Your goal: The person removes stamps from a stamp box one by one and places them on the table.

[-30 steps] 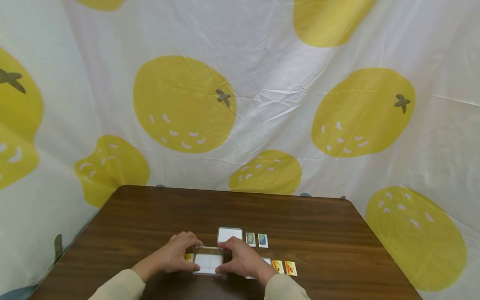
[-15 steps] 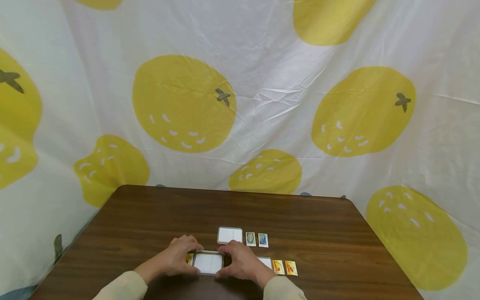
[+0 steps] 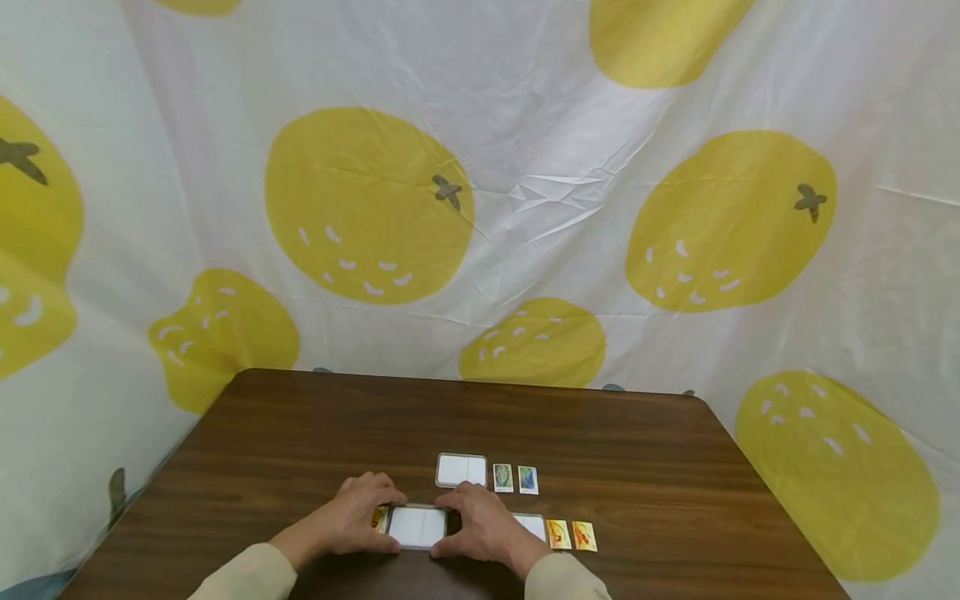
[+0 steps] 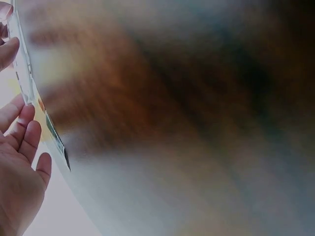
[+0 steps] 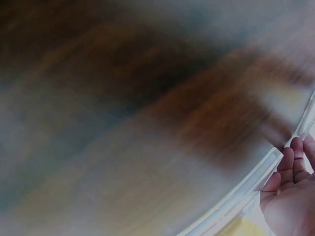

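A flat rectangular case (image 3: 417, 527) with a clear rim and a white, line-divided inside lies on the table between both hands. My left hand (image 3: 352, 512) grips its left side, fingers at the far corner and thumb at the near one. On the right side my right hand (image 3: 483, 525) holds it the same way. An orange-yellow stamp-like card (image 3: 381, 518) shows partly behind the left fingers. In the left wrist view the clear case (image 4: 22, 64) appears edge-on at the fingers. A second case (image 3: 532, 525) is partly hidden by my right hand.
Another white-and-clear case (image 3: 461, 470) lies farther back, with a green stamp-like card (image 3: 503, 477) and a blue one (image 3: 528, 479) beside it. Two orange-yellow cards (image 3: 558, 534) sit right of the partly hidden case. A patterned curtain (image 3: 525, 250) surrounds the brown table (image 3: 337, 417).
The clear rim between my hands has come down and now lines up with the white inside. Both hands have lowered slightly with it. The cards and the other cases stay put.
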`<state>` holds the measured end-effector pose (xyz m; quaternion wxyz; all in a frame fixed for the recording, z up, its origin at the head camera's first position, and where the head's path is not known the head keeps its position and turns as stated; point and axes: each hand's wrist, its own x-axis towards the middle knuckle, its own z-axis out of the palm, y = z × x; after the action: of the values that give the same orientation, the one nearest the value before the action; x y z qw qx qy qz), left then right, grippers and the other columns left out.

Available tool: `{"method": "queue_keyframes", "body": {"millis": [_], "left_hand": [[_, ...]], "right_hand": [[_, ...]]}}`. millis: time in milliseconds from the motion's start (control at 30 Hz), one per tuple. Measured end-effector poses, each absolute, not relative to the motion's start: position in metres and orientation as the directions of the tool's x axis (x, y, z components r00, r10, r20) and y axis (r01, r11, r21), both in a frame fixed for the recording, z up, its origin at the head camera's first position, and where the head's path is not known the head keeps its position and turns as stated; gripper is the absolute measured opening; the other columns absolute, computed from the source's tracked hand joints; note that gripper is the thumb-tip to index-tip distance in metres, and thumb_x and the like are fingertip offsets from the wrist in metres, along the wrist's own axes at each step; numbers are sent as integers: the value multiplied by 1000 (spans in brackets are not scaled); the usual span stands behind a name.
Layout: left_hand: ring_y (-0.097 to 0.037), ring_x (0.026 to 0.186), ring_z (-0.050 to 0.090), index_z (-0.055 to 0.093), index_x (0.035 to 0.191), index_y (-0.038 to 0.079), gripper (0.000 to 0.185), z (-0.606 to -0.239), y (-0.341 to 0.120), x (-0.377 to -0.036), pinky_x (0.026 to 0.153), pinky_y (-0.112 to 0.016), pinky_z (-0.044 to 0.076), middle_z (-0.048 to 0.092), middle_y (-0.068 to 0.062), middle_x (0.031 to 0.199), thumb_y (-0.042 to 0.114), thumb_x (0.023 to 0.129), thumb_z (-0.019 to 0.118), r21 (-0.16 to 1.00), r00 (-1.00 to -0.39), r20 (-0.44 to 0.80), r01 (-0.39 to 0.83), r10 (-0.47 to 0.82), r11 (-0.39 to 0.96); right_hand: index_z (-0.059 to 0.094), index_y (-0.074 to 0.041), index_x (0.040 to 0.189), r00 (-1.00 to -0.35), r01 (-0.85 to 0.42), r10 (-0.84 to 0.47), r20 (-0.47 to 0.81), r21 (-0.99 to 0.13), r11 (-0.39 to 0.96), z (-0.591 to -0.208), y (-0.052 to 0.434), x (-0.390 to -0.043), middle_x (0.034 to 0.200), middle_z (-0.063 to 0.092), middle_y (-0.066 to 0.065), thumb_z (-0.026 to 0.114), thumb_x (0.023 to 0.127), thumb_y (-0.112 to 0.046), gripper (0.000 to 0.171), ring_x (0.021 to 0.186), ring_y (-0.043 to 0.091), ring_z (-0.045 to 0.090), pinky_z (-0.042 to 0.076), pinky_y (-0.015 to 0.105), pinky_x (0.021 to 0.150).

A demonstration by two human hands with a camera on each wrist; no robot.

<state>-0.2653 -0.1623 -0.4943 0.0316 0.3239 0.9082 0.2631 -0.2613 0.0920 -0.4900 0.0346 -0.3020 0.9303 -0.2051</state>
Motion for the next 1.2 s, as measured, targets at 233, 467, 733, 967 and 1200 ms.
{"method": "queue_keyframes", "body": {"millis": [233, 467, 733, 967, 1200], "left_hand": [[-17, 98, 50, 69, 117, 9, 57, -495, -162, -265, 86, -47, 35, 56, 4, 106, 46, 74, 82, 484, -782, 113, 582, 612, 653], [-18, 99, 49, 69, 118, 9, 58, -493, -162, -265, 88, -49, 35, 55, 3, 108, 46, 75, 82, 480, -783, 100, 578, 614, 660], [-20, 101, 49, 69, 118, 8, 58, -490, -161, -264, 89, -49, 35, 56, 2, 109, 44, 75, 83, 488, -790, 74, 561, 609, 668], [-20, 102, 50, 70, 116, 7, 58, -491, -158, -265, 87, -47, 36, 58, 1, 109, 43, 74, 84, 476, -784, 68, 569, 617, 671], [-17, 99, 50, 72, 111, 8, 55, -488, -152, -266, 85, -44, 36, 58, 4, 104, 41, 69, 86, 427, -788, 61, 576, 613, 697]], "right_hand": [[69, -15, 123, -814, -548, -579, 50, -397, 736, -488, 91, -261, 106, 60, -4, 85, 72, -47, 62, 100, 11, 55, 45, 29, 88], [69, -17, 123, -821, -536, -570, 40, -399, 744, -488, 91, -262, 104, 59, -5, 86, 71, -47, 62, 97, 12, 54, 45, 29, 85], [69, -17, 123, -824, -529, -567, 16, -381, 758, -487, 88, -263, 105, 59, -4, 87, 71, -46, 62, 98, 14, 55, 45, 30, 86], [70, -16, 122, -816, -548, -577, 28, -353, 758, -488, 89, -263, 106, 60, -3, 86, 71, -48, 62, 97, 14, 55, 46, 31, 85], [69, -16, 124, -812, -555, -584, 17, -332, 763, -489, 90, -264, 108, 60, -2, 84, 73, -50, 63, 98, 15, 55, 46, 35, 86]]}}
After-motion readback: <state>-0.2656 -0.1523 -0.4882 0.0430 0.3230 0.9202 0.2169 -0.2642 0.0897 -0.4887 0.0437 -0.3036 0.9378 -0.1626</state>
